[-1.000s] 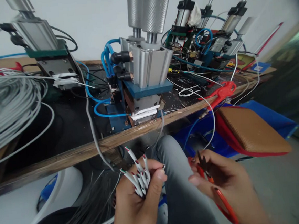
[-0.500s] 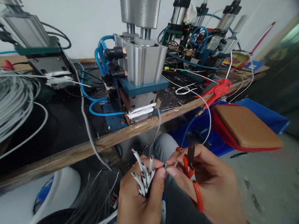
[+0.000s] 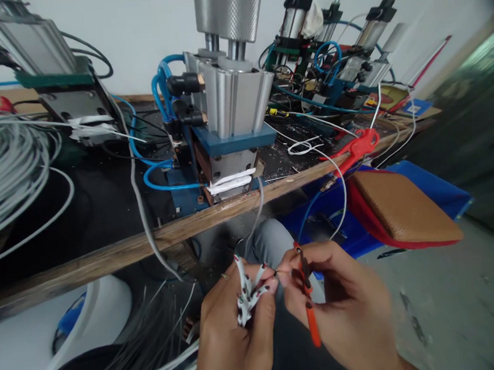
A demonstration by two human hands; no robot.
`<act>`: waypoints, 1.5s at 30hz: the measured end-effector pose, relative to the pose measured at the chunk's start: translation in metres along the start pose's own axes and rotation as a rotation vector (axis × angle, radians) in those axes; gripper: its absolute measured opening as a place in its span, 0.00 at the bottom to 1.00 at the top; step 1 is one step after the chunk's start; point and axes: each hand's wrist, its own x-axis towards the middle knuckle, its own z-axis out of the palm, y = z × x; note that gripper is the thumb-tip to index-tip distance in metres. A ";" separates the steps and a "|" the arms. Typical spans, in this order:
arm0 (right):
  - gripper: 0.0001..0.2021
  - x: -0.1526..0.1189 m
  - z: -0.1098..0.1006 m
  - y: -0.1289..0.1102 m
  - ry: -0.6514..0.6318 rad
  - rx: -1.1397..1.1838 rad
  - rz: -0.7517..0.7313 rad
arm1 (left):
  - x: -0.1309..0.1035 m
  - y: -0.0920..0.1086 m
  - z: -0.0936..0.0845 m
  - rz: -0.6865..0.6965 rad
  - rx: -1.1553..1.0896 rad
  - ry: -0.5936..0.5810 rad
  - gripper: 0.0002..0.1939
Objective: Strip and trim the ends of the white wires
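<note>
Above my lap, my left hand [image 3: 241, 322] is closed around a bundle of white cables [image 3: 247, 293], whose cut ends show small dark, red and green wire tips. One dark wire end pokes out between its thumb and index finger. My right hand [image 3: 342, 308] has its thumb and index finger pinched close to that end, with a thin strand seeming to run between the fingertips. Orange-handled cutters [image 3: 309, 300] are held in the same right hand, lying across the fingers. The two hands' fingertips nearly meet.
A pneumatic press [image 3: 232, 106] stands on the wooden-edged bench [image 3: 182, 230]. Coiled grey cable [image 3: 11, 175] lies at left, red pliers [image 3: 357, 149] at right. Below are a white bucket [image 3: 107, 310], a blue bin [image 3: 435, 184] and a tan-topped stool [image 3: 406, 206].
My right fingertips have drawn slightly away from the left ones, and the cutters have turned more upright. The cable bundle has shifted a little right. The view has moved slightly.
</note>
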 end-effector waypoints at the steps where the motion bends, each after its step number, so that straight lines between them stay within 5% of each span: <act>1: 0.08 -0.001 0.000 0.000 0.008 -0.016 -0.018 | 0.000 -0.001 0.000 0.024 0.017 -0.029 0.09; 10: 0.11 -0.002 -0.007 0.009 0.098 -0.282 -0.226 | 0.001 -0.003 -0.002 0.090 0.106 -0.059 0.06; 18: 0.11 0.001 -0.007 0.004 -0.027 0.024 -0.073 | 0.006 -0.001 -0.002 0.102 0.049 -0.038 0.07; 45: 0.14 -0.002 -0.010 0.010 -0.024 -0.093 -0.090 | 0.001 -0.005 0.000 0.111 0.090 -0.104 0.09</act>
